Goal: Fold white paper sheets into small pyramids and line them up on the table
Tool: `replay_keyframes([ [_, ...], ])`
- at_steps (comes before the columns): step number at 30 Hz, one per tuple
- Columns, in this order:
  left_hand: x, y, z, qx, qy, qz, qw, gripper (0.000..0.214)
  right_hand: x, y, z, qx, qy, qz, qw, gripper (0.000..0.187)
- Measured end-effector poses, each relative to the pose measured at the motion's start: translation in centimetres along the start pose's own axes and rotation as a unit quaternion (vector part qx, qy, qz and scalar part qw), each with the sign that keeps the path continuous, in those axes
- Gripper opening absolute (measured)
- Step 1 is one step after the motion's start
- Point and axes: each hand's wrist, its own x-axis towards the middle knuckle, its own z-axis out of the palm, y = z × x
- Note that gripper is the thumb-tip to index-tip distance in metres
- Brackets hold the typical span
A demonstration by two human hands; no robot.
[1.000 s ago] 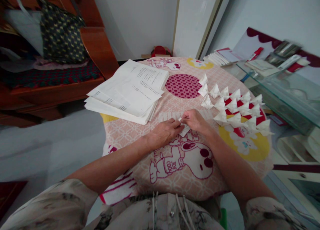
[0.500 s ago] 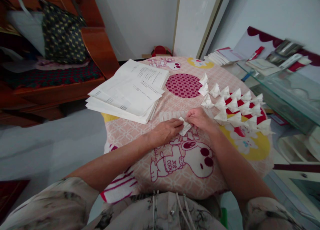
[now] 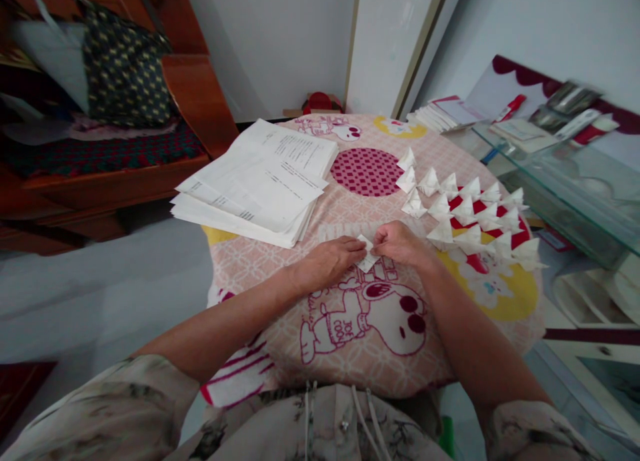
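A small folded piece of white paper [image 3: 367, 262] lies on the patterned tablecloth [image 3: 300, 314], turned so that it looks like a diamond. My left hand [image 3: 334, 261] rests low over the cloth, its fingers together and gripping the paper's left side. From the right, my right hand [image 3: 400, 242] pinches the paper's right corner between thumb and fingertips. Fingers cover part of both sides. To the right stand several folded paper pieces [image 3: 470, 211] with pointed tops, set out in rows.
A stack of printed sheets [image 3: 255, 181] lies at the table's left. On the right, a glass shelf [image 3: 575, 187] holds a red marker [image 3: 511, 107] and metal cups [image 3: 570, 101]. More papers [image 3: 443, 114] lie at the far right edge. A wooden bench [image 3: 195, 101] with a dark bag [image 3: 123, 67] stands left.
My right hand has come slightly lower on the paper's right corner, and the paper looks a more even diamond. My left hand stays almost in place.
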Motion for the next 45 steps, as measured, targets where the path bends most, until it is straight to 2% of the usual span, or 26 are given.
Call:
replay_keyframes([
  [6,-0.1,-0.1,0.1,-0.014,0.001,-0.003,1.000,0.035,-0.3,0.8,-1.1,0.018,-0.045,0.065,0.997,0.013],
  [11,-0.2,-0.3,0.4,-0.014,0.005,-0.002,1.000,0.036,-0.7,2.1,-2.2,0.080,-0.086,0.079,0.990,0.013],
  [13,-0.2,-0.3,0.4,-0.014,0.009,-0.004,1.000,0.036,-0.8,2.4,-2.4,0.126,-0.077,0.073,0.986,0.011],
  [15,-0.2,-0.2,0.3,-0.016,0.016,-0.008,1.000,0.035,-0.6,2.4,-2.2,0.149,-0.036,0.050,0.987,0.014],
  [17,-0.2,-0.1,0.1,-0.026,0.026,-0.013,0.999,0.035,-0.2,2.1,-1.6,0.118,0.003,0.019,0.993,0.019],
  [20,-0.1,-0.1,-0.2,-0.058,0.048,-0.029,0.997,0.036,0.6,1.4,-0.5,0.033,0.018,-0.013,0.999,0.018],
  [25,0.3,-0.6,-0.5,-0.128,0.081,-0.089,0.985,0.024,1.2,0.4,0.3,0.034,-0.019,0.014,0.999,0.012],
  [27,0.7,-0.9,-0.5,-0.139,0.086,-0.126,0.979,0.027,1.1,0.1,0.3,0.038,-0.024,0.033,0.998,0.011],
  [31,1.9,-1.1,-0.8,-0.136,0.056,-0.181,0.972,0.050,0.7,-0.5,0.2,0.038,-0.012,0.030,0.999,0.010],
  [35,3.6,-1.0,-1.4,-0.108,-0.001,-0.225,0.968,0.050,0.4,-0.5,0.2,0.056,-0.014,0.018,0.998,0.008],
  [39,4.4,-1.0,-1.7,-0.139,-0.027,-0.262,0.955,0.057,0.3,0.0,0.0,0.063,-0.015,0.001,0.998,0.009],
  [41,4.4,-1.2,-1.8,-0.162,-0.026,-0.263,0.951,0.049,0.1,0.3,-0.2,0.063,-0.014,-0.025,0.998,0.010],
  [45,4.5,-2.2,-2.1,-0.223,-0.021,-0.254,0.941,0.013,0.0,0.8,-0.7,0.061,-0.023,-0.073,0.995,0.016],
])
